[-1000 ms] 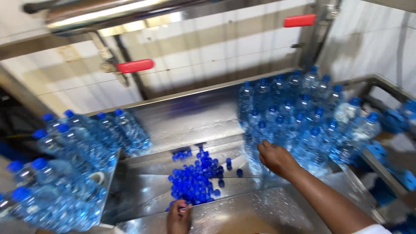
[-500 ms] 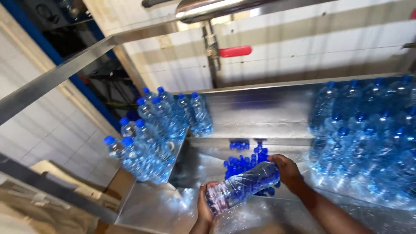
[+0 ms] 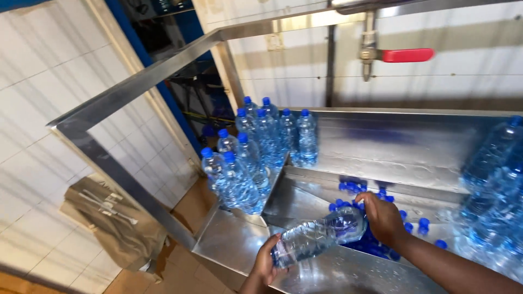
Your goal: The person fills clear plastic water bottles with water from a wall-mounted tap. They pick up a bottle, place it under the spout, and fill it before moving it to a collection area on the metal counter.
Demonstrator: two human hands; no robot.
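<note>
A flattened brown cardboard box (image 3: 111, 223) lies on the floor at lower left, leaning against the white tiled wall beside the steel frame; pale strips of tape cross its face. The clear bottles bear no labels that can be made out: neither the capped ones (image 3: 256, 152) standing on the bench nor the bottle (image 3: 318, 235) lying tilted across the middle. No signs or screens show.

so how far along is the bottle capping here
Done: capped bottles stand grouped on the left of the steel table. In hand: a bottle lies sideways, left hand at its base, right hand at its neck. Left: more bottles on the right, loose caps.
</note>
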